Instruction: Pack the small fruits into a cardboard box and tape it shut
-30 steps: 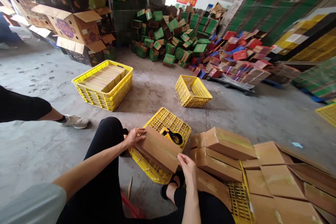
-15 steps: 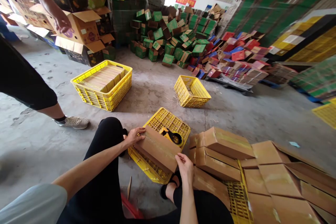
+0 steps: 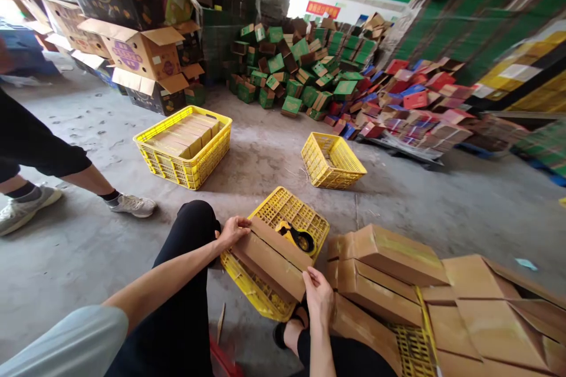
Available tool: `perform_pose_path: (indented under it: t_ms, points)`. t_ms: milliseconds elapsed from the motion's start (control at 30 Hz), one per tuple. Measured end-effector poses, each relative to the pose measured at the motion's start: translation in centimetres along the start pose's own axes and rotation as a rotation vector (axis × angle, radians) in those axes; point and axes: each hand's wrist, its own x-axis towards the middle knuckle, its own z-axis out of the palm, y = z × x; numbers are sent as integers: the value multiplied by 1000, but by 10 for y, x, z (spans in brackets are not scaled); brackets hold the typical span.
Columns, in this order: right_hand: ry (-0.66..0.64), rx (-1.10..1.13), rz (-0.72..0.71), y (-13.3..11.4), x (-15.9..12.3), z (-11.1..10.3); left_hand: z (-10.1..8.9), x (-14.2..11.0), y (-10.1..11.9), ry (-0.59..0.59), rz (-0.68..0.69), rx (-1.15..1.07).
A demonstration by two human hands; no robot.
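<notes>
A long brown cardboard box (image 3: 269,262) lies across an upturned yellow crate (image 3: 286,203), a dark gap running lengthwise along its top. My left hand (image 3: 233,231) grips its left end, thumb and fingers at the edge of the gap. At the right end my right hand (image 3: 317,291) pinches the box near the same gap. Just behind the box, on the crate, rests a yellow and black tape dispenser (image 3: 297,237), touched by neither hand.
Brown boxes (image 3: 400,256) are stacked at my right, partly over another yellow crate (image 3: 409,344). Ahead stand a yellow crate of boxes (image 3: 190,171) and a smaller yellow crate (image 3: 333,162). A person's leg (image 3: 44,141) is at left. Piled green cartons (image 3: 283,73) lie behind.
A dark gap now shows along the box's top, where a continuous face showed before. Both hands stay at its ends. The other person has moved left, and my view has shifted slightly.
</notes>
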Motion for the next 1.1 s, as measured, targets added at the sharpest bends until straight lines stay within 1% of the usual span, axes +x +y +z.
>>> perform_pose_path:
  t_ms: [167,367,500,633,800,867,1000,1100]
  points:
    - [-8,8,14,-1,3,-2,1,1,3,-11,-17,-14]
    - [-35,20,25,-6,3,-7,-5,-5,9,-2,-40,77]
    - [-50,-20,23,-9,2,-8,-7,-8,15,17,-21,134]
    - [-61,-50,-9,-8,2,-9,-4,-9,19,39,-10,173]
    - [-74,-70,-67,-4,1,-9,0,-7,19,45,-9,181]
    - [-59,-112,-74,-2,1,-8,1,-5,18,45,-3,180]
    - [18,-220,-75,-4,-2,-3,3,-2,15,50,-4,190]
    - [2,-246,-88,-8,-5,-4,4,0,12,58,-11,201]
